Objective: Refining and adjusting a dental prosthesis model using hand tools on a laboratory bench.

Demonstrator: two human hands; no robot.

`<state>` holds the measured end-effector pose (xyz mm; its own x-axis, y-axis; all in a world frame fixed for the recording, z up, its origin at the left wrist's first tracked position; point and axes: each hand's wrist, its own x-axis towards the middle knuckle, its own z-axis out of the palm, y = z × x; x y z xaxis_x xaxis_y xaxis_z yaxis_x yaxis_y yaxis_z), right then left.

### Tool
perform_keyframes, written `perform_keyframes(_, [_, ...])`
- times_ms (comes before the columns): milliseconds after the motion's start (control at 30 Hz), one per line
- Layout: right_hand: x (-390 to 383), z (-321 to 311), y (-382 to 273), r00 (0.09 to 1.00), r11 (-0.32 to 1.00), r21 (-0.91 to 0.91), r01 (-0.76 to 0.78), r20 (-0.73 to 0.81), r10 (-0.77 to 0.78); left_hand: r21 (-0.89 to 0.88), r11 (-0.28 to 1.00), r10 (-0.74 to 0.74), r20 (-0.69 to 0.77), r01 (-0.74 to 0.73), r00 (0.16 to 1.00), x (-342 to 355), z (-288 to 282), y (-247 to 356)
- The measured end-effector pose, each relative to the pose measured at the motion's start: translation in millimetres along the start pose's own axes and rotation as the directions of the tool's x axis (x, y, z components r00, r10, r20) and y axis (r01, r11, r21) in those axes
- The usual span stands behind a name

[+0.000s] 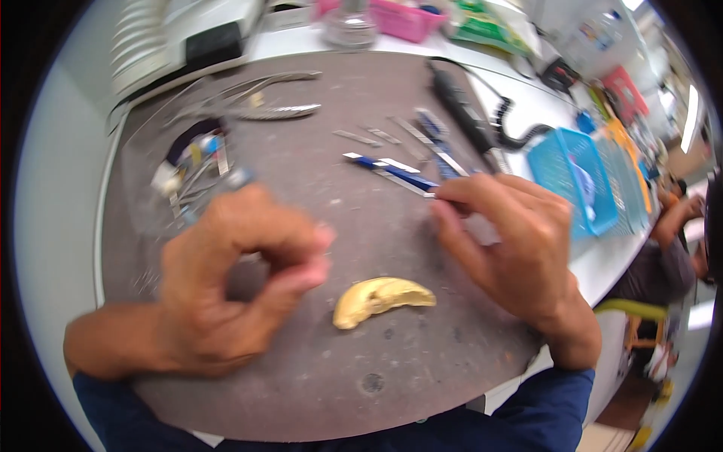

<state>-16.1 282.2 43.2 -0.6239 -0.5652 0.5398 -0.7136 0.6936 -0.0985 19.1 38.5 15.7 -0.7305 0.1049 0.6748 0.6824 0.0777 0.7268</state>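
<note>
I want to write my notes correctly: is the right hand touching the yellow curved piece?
Apart. In the head view, bare brown work surface shows between the right hand and the nearest end of the yellow curved piece.

Place is looking like workshop or lab | brownish surface (452, 377) is carrying pliers (282, 113), slim tools (407, 176) | black tool (461, 105) is lying beside coiled cord (500, 114) | ribbed hose (137, 45) is rising at left

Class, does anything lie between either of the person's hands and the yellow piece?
Nothing visible does: only worktop with fine specks shows between the yellow piece and the left hand, or the right hand. The blue tool lies farther forward, outside both gaps.
</note>
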Motion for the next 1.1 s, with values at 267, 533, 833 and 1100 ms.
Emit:
perform_keyframes(267, [-13.3,5.0,6.4,0.983,0.989,-0.091,0.115,-0.132,-0.126,0.044,0.895,-0.441,0.227,0.443,0.868,-23.8,-33.4,15.5])
perform_keyframes(533, [-12.1,13.5,8.6,0.956,0.977,-0.176,0.119,-0.244,-0.161,0.299,0.947,-0.222,0.356,0.115,0.908,-7.8,-25.7,17.8])
perform_keyframes(833, [-7.6,19.0,20.7,0.92,0.955,-0.253,0.158,-0.314,-0.236,0.164,0.843,-0.538,0.251,0.513,0.805,-8.0,-22.0,26.4])
perform_keyframes(1100, [-23.3,12.5,25.2,0.918,0.966,-0.221,0.136,-0.337,-0.207,0.102,0.985,-0.172,0.415,0.142,0.893,-10.8,-14.6,15.0])
